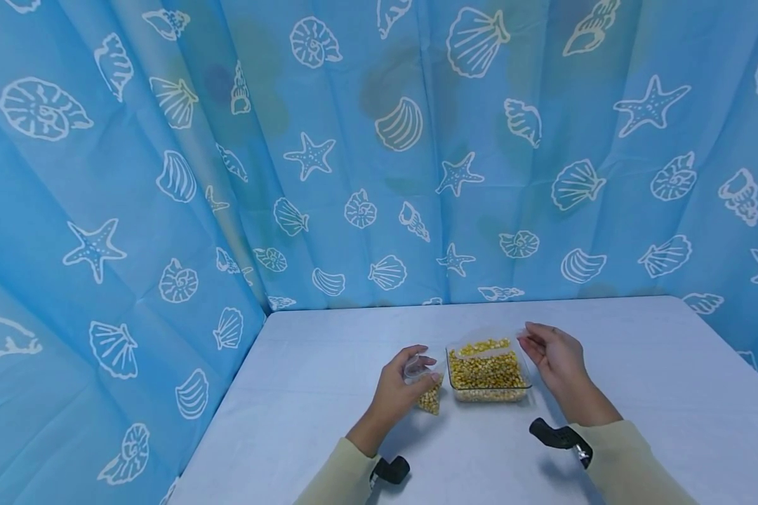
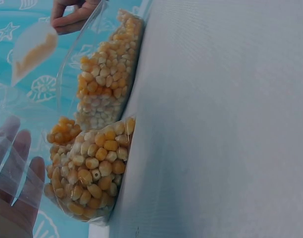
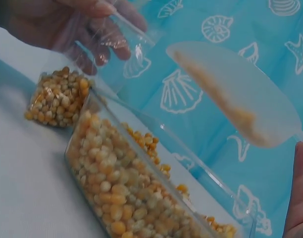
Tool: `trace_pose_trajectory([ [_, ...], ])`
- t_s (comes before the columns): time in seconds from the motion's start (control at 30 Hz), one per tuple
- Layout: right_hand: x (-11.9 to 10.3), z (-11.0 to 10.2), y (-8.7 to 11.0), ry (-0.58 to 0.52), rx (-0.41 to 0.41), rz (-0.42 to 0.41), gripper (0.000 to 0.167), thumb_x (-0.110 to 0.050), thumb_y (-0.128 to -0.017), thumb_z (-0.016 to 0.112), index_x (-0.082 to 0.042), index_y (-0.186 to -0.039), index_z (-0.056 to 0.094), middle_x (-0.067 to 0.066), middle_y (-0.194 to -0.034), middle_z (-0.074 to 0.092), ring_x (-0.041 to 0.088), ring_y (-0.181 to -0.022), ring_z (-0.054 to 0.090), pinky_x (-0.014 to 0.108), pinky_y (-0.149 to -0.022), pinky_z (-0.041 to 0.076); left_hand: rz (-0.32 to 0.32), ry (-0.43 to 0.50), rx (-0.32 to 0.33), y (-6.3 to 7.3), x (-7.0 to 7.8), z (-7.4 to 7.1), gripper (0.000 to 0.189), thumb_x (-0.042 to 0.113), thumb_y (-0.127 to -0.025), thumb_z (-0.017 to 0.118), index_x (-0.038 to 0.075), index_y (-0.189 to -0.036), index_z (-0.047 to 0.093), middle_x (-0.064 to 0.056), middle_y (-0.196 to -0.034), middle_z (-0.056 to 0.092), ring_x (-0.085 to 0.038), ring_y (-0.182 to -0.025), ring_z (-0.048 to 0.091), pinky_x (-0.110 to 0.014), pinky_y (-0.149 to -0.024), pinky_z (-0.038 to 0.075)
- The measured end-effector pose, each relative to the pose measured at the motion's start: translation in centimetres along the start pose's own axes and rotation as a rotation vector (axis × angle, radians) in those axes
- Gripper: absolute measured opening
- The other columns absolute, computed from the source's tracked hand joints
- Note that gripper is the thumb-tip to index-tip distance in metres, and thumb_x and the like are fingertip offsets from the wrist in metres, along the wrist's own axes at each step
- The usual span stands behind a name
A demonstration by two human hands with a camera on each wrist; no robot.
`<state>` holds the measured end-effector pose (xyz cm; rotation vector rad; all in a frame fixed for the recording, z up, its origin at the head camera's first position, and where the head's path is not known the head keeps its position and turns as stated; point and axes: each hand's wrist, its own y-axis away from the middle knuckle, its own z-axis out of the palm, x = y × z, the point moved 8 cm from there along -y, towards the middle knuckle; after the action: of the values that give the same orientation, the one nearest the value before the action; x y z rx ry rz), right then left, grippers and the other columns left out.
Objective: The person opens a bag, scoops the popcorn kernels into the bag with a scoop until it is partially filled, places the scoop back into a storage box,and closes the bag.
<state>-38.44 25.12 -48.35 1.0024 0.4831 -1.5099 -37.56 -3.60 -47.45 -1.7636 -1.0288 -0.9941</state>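
My left hand (image 1: 396, 386) holds the top of a clear plastic bag (image 1: 429, 401), thumb on one side and fingers spread on the other. Corn kernels fill the bag's lower part, which sits on the table beside a glass container (image 1: 489, 398). More yellow kernels (image 3: 117, 183) fill that container. To its right, my right hand (image 1: 559, 358) pinches the handle of a translucent scoop (image 3: 235, 94). In the right wrist view, the scoop is raised over the container, with a band of kernels showing through its lower side.
A white-covered table (image 1: 316, 393) carries everything. Behind it and at the left hangs a blue curtain (image 1: 341, 231) printed with shells and starfish. Black wrist mounts (image 1: 559, 436) stick out near both sleeves.
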Motion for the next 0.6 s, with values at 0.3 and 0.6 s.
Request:
trace_pose_trajectory([
  [0.3, -0.6, 1.1, -0.1, 0.015, 0.014, -0.069, 0.026, -0.016, -0.094, 0.067, -0.006, -0.114, 0.054, 0.006, -0.094, 0.063, 0.014, -0.082, 0.066, 0.025, -0.082, 0.053, 0.005, 0.003, 0.000, 0.0, 0.2, 0.0, 0.048, 0.035, -0.087, 0.074, 0.030, -0.130, 0.054, 0.016, -0.113, 0.065, -0.009, -0.118, 0.054, -0.053, -0.108, 0.028],
  [0.6, -0.7, 1.8, 0.2, -0.018, -0.037, -0.084, 0.019, -0.012, -0.094, 0.066, -0.004, -0.108, 0.056, 0.007, -0.088, 0.065, 0.015, -0.078, 0.066, 0.027, -0.078, 0.054, 0.013, 0.009, -0.007, 0.1, 0.3, 0.1, 0.047, 0.035, -0.088, 0.073, 0.029, -0.131, 0.054, 0.014, -0.113, 0.065, -0.010, -0.117, 0.054, -0.053, -0.108, 0.029],
])
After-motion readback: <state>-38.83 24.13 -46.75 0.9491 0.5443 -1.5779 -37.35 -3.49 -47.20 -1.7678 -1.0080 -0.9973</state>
